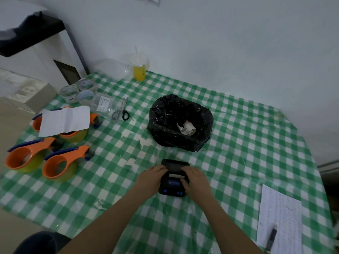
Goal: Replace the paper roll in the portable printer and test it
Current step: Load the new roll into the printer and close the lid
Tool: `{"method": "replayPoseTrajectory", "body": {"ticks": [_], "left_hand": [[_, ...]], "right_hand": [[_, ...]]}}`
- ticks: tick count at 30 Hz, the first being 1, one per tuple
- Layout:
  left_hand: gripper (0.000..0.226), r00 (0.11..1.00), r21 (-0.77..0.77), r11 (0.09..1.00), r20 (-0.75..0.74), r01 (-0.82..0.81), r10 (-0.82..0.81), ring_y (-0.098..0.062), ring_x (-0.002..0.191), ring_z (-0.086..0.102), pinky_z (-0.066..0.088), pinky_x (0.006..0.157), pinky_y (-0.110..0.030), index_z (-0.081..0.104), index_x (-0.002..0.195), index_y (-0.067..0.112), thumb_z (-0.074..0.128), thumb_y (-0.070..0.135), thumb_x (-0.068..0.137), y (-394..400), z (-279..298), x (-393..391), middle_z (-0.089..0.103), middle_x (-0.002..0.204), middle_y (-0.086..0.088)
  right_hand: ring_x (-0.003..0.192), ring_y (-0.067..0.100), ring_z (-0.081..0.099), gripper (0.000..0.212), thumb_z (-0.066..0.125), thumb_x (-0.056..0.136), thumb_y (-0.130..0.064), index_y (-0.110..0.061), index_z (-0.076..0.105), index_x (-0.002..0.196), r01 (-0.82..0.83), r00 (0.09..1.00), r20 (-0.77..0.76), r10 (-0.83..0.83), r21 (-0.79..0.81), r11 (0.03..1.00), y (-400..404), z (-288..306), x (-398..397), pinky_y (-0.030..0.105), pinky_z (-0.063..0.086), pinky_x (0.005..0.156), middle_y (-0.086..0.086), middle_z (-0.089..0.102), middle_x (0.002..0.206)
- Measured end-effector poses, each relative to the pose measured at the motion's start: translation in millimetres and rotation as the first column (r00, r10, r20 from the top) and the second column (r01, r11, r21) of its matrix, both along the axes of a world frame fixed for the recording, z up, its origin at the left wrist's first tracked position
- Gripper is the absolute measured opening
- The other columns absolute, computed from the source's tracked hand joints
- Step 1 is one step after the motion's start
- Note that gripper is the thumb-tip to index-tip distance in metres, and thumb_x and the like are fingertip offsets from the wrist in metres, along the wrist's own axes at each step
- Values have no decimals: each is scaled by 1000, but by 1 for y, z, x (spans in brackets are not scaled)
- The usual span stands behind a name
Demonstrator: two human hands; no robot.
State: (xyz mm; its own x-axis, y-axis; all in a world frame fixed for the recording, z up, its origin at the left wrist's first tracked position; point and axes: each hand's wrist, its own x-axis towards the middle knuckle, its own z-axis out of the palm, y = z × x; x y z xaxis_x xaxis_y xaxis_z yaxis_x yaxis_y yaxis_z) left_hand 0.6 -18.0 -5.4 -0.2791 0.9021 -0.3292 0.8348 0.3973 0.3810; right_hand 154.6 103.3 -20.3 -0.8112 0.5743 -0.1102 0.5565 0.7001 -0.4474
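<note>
**A:** Nearest to me is a printed sheet (280, 219) at the near right edge of the table, with a dark pen (271, 237) lying on it. What have you got in the middle?

**B:** I see the portable printer (174, 177), black, flat on the green checked tablecloth (238, 143). My left hand (151, 177) wraps its left side, my right hand (195, 178) its right side, fingers curled onto the top by the lid. A white strip of paper (176, 175) shows at the slot between them.

**A:** Lid shut or raised?

**B:** I cannot tell from here.

**A:** And beyond the printer?

**B:** A bin lined with a black bag (180, 123), holding a white paper roll core (188, 128). Far left lie scissors (121, 111) and three orange tape dispensers (53, 143), one under a creased sheet (64, 120). A cup of yellow drink (139, 69) stands at the far edge.
</note>
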Motion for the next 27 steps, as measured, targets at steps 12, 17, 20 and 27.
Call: {"method": "replayPoseTrajectory", "body": {"ticks": [12,17,20,27], "left_hand": [[61,930,-287,914,-148,286,-338,-19,148,0,11,121,-39,20,146,15,43,36,94,21,7,-13,5,161,2],[60,920,-351,885,-133,305,-370,-20,148,0,14,121,-41,18,147,17,40,37,95,24,2,-13,1,161,2],[60,940,-318,904,-88,286,-328,-21,148,2,17,120,-42,21,146,17,43,37,94,23,5,-14,3,161,3],[76,893,30,985,427,-171,142,-16,147,11,23,120,-35,21,146,15,65,15,84,-8,-10,-7,11,159,0]], "right_hand": [[118,30,48,43,48,84,-9,-11,53,126,-241,909,332,251,-74,968,20,28,-14,38,42,98,7,47,133],[113,30,46,40,51,82,-7,-10,54,122,-187,909,368,194,-55,981,9,23,-18,39,44,92,8,45,127],[115,29,46,40,48,83,-6,-10,54,123,-155,928,335,166,-59,986,10,22,-17,39,45,94,8,45,130],[128,21,45,46,49,91,-10,-13,42,137,246,965,-19,-263,-302,921,-11,13,8,23,35,102,6,45,144]]}}
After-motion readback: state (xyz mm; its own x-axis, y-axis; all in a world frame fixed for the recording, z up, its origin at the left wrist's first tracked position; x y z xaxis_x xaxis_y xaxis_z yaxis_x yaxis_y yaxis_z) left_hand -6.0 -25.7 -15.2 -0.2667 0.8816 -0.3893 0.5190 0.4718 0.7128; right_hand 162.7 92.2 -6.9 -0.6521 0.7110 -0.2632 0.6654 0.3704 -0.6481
